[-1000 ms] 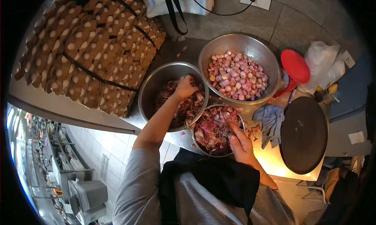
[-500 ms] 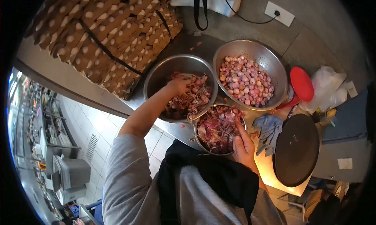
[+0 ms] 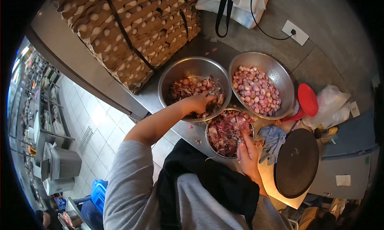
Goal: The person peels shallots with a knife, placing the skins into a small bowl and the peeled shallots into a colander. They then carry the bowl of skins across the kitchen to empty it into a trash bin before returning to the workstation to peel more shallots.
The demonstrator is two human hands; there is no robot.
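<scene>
My left hand [image 3: 198,103] reaches into a large steel bowl [image 3: 165,76] of shallots and loose dry skins [image 3: 182,90]. Its fingers curl around a clump of skins at the bowl's right side; the fingertips are partly hidden. A smaller steel bowl [image 3: 208,142], heaped with reddish shallot skins [image 3: 228,132], stands just in front. At that bowl's right rim is my right hand [image 3: 249,154], its index finger pointing up over the skins and the thumb close beside it. Whatever it may hold is too small to make out.
Peeled shallots [image 3: 256,88] fill a steel colander [image 3: 282,72] at the back. To the right are a red plastic lid [image 3: 307,100], a blue-grey cloth [image 3: 272,140] and a dark round pan [image 3: 297,164]. Strapped egg trays [image 3: 132,30] stand back left. A cord runs to a wall socket [image 3: 295,32].
My left hand has moved toward the right side of the large bowl, uncovering shallots on its left. My right hand stays by the small bowl's rim. The whole view has shifted slightly.
</scene>
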